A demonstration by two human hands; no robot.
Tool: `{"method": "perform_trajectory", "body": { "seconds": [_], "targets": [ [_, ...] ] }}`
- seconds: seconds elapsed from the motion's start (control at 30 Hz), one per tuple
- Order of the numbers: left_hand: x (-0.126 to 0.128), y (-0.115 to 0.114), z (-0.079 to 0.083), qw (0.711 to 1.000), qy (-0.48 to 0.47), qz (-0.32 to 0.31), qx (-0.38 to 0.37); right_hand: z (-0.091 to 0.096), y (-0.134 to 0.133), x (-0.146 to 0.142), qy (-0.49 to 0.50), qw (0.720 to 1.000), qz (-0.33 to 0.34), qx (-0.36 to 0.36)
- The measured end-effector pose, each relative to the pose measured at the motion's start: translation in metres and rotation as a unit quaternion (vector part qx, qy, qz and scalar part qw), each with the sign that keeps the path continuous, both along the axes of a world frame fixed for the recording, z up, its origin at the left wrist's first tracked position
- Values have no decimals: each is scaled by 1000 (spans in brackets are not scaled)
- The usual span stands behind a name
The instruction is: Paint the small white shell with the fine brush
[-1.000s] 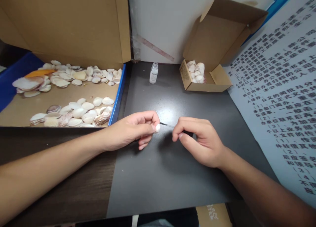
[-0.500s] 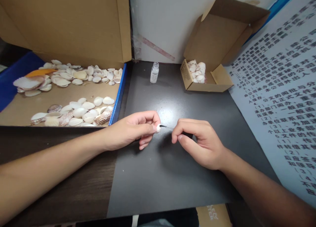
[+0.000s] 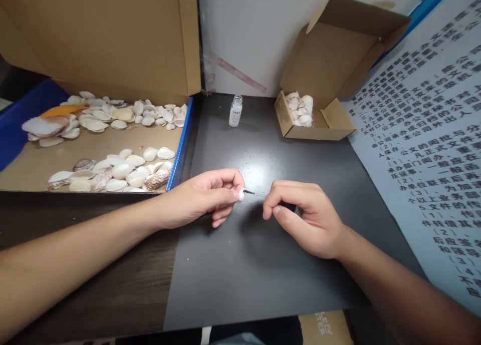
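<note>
Between thumb and index finger, my left hand [image 3: 216, 197] pinches a small white shell [image 3: 241, 195]. My right hand [image 3: 304, 215] is closed on a thin brush [image 3: 248, 192] with dark bristles and a fine stem; its dark handle is mostly hidden by the fingers. The bristle tip reaches the shell's upper edge and seems to touch it. Beyond both hands, a small glass bottle [image 3: 235, 112] with a printed label stands upright, uncapped, on the dark grey mat [image 3: 221, 280].
At left lies a blue-edged cardboard box [image 3: 180, 144] with many shells [image 3: 122, 171] in two groups. A small open carton [image 3: 319, 132] at the back right holds white shells [image 3: 300, 109]. A printed sheet [image 3: 432, 149] covers the right side.
My right hand has shifted very slightly to the right with the brush. The left hand and the shell stay almost in place.
</note>
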State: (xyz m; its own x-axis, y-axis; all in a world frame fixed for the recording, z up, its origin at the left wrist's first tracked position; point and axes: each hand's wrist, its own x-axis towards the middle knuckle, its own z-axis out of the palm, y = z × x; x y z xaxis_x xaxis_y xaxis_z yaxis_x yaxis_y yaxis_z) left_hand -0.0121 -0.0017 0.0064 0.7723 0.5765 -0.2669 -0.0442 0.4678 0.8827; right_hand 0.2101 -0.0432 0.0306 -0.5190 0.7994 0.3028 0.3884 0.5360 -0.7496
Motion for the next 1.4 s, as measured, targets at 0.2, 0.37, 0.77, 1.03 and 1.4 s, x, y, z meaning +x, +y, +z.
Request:
{"method": "perform_trajectory", "body": {
  "seconds": [0.2, 0.37, 0.77, 1.03, 1.4],
  "targets": [
    [-1, -1, 0, 1000, 0, -5, 3, 1, 1, 0, -10, 1000, -1, -2],
    [0, 0, 0, 1000, -1, -2, 4, 2, 0, 1, -2, 1000, 14, 4],
    [0, 0, 0, 1000, -1, -3, 3, 0, 2, 1, -12, 1000, 15, 8],
    [0, 0, 1, 1000, 4, -3, 2, -1, 1, 1, -16, 1000, 12, 15],
    [0, 0, 1, 1000, 1, -2, 2, -1, 1, 1, -19, 1000, 8, 21]
  ]
}}
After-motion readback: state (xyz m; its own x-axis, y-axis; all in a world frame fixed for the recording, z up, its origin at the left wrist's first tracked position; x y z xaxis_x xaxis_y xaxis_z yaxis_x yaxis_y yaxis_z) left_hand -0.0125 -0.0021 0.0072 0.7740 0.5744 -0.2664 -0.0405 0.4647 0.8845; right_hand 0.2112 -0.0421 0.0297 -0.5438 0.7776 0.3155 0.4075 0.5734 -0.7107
